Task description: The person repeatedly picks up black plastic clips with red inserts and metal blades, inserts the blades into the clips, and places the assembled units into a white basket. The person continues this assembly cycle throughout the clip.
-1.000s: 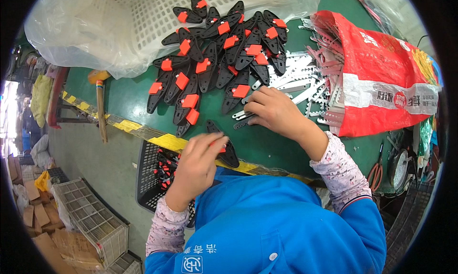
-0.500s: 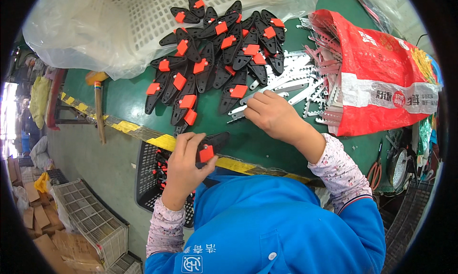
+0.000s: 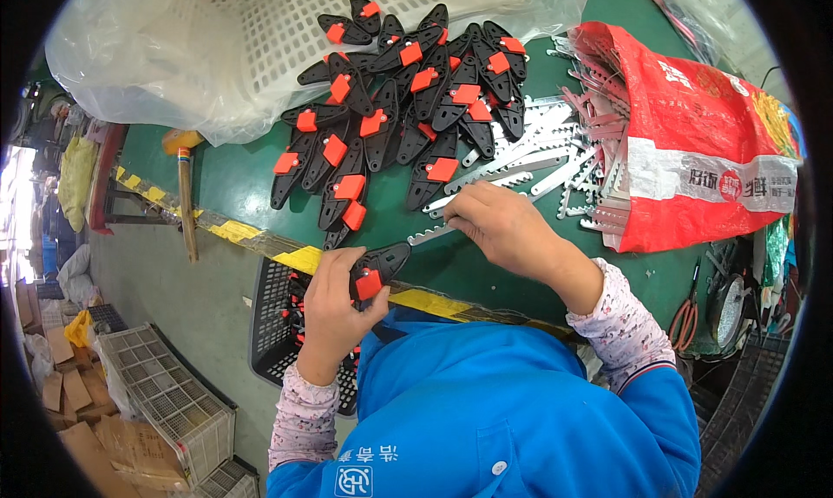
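Observation:
My left hand (image 3: 334, 300) grips a black plastic part (image 3: 387, 260) with a red tab, near the table's front edge. Between finger and thumb, my right hand (image 3: 503, 227) pinches a notched metal strip (image 3: 429, 235). The strip's far end points left and lies close to the black part's tip; I cannot tell whether they touch. Beyond my hands is a heap of similar black parts (image 3: 375, 142) with red tabs. Loose silver notched strips (image 3: 521, 147) are spread to the right of that heap.
A red sack (image 3: 685, 142) with strips at its mouth lies at the right. Clear plastic sheeting (image 3: 147, 73) covers a pale perforated crate at the back. A wooden-handled mallet (image 3: 185, 194) rests at the left edge. Pliers (image 3: 685, 316) lie right; a dark basket (image 3: 271, 324) stands below the table edge.
My right hand has drawn a notched strip away from the loose strips, toward the black part. My left hand has turned that part slightly, its tip now nearer the strip.

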The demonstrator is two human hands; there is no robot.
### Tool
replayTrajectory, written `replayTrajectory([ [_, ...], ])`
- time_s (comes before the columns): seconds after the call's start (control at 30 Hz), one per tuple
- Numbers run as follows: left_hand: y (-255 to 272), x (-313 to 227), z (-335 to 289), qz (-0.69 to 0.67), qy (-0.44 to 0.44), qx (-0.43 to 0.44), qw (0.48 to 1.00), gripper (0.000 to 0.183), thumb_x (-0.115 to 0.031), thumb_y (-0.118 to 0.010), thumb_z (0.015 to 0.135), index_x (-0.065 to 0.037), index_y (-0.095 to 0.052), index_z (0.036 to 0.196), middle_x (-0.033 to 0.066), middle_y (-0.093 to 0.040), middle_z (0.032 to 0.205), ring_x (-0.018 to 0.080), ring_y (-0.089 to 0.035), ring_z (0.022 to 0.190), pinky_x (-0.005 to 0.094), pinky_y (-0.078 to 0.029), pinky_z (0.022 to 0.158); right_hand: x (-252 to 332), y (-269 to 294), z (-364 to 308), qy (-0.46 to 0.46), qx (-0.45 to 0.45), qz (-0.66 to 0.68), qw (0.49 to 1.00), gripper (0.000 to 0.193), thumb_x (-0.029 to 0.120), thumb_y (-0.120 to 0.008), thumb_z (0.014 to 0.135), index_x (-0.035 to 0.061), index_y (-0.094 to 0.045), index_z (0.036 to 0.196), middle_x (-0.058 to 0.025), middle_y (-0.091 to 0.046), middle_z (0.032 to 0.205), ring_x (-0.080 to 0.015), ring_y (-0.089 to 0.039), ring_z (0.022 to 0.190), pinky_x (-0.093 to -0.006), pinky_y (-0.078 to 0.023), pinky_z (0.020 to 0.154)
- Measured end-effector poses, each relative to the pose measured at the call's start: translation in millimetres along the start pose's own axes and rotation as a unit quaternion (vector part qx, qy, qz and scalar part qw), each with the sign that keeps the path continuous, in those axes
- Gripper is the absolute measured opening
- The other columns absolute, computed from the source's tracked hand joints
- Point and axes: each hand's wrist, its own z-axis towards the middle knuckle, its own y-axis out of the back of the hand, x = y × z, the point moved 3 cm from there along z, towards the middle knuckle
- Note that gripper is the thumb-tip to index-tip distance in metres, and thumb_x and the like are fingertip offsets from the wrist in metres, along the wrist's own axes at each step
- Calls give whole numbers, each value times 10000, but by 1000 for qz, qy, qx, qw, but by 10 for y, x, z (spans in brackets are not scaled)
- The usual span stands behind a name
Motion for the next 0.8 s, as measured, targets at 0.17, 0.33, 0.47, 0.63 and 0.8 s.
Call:
replayTrajectory([
  [0.17,-25,15,-30,3,-3,-1,1000,616,-68,-832,724,14,-584,1281,228,-628,1181,421,-648,1070,462,-543,936,67,43,11,19,16,-53,998,114,89,-667,900,44,-622,994,-115,-638,934,-336,-647,927,-449,-547,778],
  [0.33,-68,20,-68,13,-14,-26,999,605,-74,-832,724,6,-597,1276,219,-635,1170,411,-654,1066,458,-551,915,174,92,-10,19,33,-35,999,132,52,-655,854,30,-606,975,-122,-628,916,-339,-644,917,-452,-549,775],
  [0.47,-104,-46,-30,20,-45,32,998,683,-126,-890,717,4,-612,1327,198,-643,1173,384,-663,1051,446,-561,894,280,107,-96,53,51,-43,996,147,58,-666,839,36,-600,968,-114,-627,908,-324,-646,907,-443,-544,758],
  [0.63,-145,-147,23,-2,-60,88,994,755,-142,-912,723,2,-600,1395,183,-653,1187,361,-666,1040,432,-567,880,322,170,-162,67,27,-120,990,194,168,-744,853,62,-610,946,-93,-619,899,-291,-649,896,-420,-535,731],
  [0.8,-115,-181,90,-46,-83,118,989,716,-77,-902,719,11,-621,1372,197,-650,1233,375,-678,1038,433,-558,906,273,121,-313,48,65,-51,995,250,219,-782,854,65,-610,950,-106,-581,879,-303,-669,830,-425,-565,700],
])
